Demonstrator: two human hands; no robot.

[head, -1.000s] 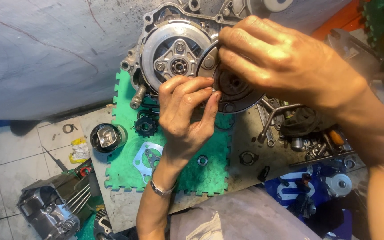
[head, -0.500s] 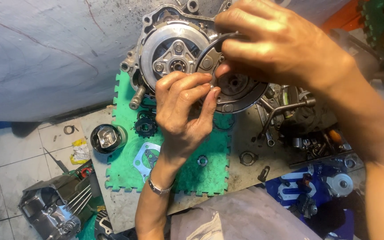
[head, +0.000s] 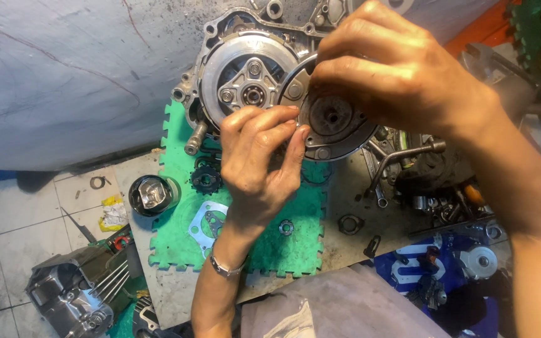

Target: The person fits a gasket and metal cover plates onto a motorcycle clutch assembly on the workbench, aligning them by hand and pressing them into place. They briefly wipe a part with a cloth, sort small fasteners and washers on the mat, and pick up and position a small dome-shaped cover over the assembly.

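I see my right hand (head: 396, 75) draped over the top of a dark round clutch hub (head: 336, 122), fingers curled down around its upper rim so the hub is gripped from above. The hub sits against the engine case (head: 233, 31), just to the right of the larger silver clutch basket (head: 248, 78), and the two overlap at their edges. A thin metal ring (head: 290, 78) shows at the hub's left side, partly under my fingers.

My left hand (head: 258, 159) comes up from below, wrist with a metal bracelet (head: 225, 268), fingers bent and closed in a pinch against the hub's lower left edge. I cannot tell whether it pinches a small part or only presses the rim.

Below the hands lies a green foam mat (head: 295, 250) on a grey board. On the mat I see a small black sprocket (head: 206, 179), a pale gasket (head: 208, 222) and a small nut (head: 286, 226). A larger nut (head: 349, 223) rests on the board just right of the mat. A piston (head: 151, 195) stands at the mat's left edge. A finned cylinder head (head: 73, 291) lies on the tiled floor, lower left. A bent metal lever (head: 405, 156) shows under my right wrist.
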